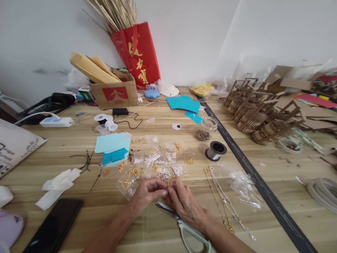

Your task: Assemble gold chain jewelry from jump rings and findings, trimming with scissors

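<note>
Fingertips of my left hand (147,193) and my right hand (181,198) meet in a pinch near the middle of the table. What they pinch is too small to make out; a thin golden bit seems to show between them. Scissors with pale green handles (195,241) lie open-bladed, partly under my right hand. Just beyond my fingers are small clear bags of silver beads (177,169) and gold findings (135,172). Right of my right hand lie a gold chain (219,200) and a silver chain (232,207).
A wire spool (216,151), a jar of mixed beads (203,135) and blue cards (113,143) stand farther back. Left are a black phone (53,226) and crumpled tissue (60,184). Small wooden baskets (254,118) crowd the right rear. A dark strip (264,194) crosses the table.
</note>
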`<state>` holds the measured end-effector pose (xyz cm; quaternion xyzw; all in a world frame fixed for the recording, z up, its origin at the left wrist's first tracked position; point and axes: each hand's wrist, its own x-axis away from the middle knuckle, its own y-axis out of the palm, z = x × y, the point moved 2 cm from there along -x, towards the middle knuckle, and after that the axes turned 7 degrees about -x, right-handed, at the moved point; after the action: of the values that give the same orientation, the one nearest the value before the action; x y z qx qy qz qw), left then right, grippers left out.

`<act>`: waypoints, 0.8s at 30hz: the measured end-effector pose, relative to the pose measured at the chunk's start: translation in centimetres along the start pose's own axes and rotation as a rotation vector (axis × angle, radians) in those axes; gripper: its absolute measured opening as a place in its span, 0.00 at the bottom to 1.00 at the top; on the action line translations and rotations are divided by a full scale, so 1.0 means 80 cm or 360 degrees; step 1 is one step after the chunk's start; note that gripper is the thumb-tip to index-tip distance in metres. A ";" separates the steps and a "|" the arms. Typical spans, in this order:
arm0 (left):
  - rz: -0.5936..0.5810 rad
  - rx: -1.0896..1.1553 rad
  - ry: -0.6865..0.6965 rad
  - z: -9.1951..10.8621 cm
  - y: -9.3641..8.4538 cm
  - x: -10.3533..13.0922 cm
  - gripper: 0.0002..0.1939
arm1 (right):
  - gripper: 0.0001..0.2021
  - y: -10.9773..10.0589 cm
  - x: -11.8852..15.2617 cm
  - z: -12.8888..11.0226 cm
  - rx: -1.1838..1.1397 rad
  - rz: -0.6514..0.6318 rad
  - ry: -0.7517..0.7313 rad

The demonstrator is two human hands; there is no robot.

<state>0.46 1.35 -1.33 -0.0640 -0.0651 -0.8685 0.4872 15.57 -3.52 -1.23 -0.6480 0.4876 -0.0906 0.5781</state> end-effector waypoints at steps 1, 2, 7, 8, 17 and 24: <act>-0.0010 -0.0005 0.0008 0.000 0.000 0.000 0.12 | 0.15 -0.001 0.000 -0.001 0.0003 -0.0003 -0.0024; -0.0015 -0.0012 0.0019 0.000 0.001 0.000 0.12 | 0.15 -0.002 -0.001 -0.001 -0.0017 -0.0019 -0.0028; -0.0004 -0.0098 0.0105 0.000 0.002 0.000 0.10 | 0.14 -0.004 -0.003 0.000 -0.0425 -0.0084 0.0160; -0.0013 -0.0112 0.0115 0.000 0.002 0.000 0.10 | 0.14 -0.005 -0.003 0.001 -0.0513 -0.0072 0.0186; 0.0117 -0.0053 0.0164 -0.010 -0.011 -0.001 0.06 | 0.06 -0.004 -0.013 0.010 -0.1331 0.0017 0.0557; 0.0122 -0.0025 0.0154 -0.009 -0.009 -0.002 0.07 | 0.07 -0.004 -0.013 0.015 -0.1296 0.0164 0.0643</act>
<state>-0.14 1.72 -2.09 -0.0283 -0.0321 -0.8518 0.5221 16.05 -2.02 -0.89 -0.7666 0.6181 0.0129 0.1735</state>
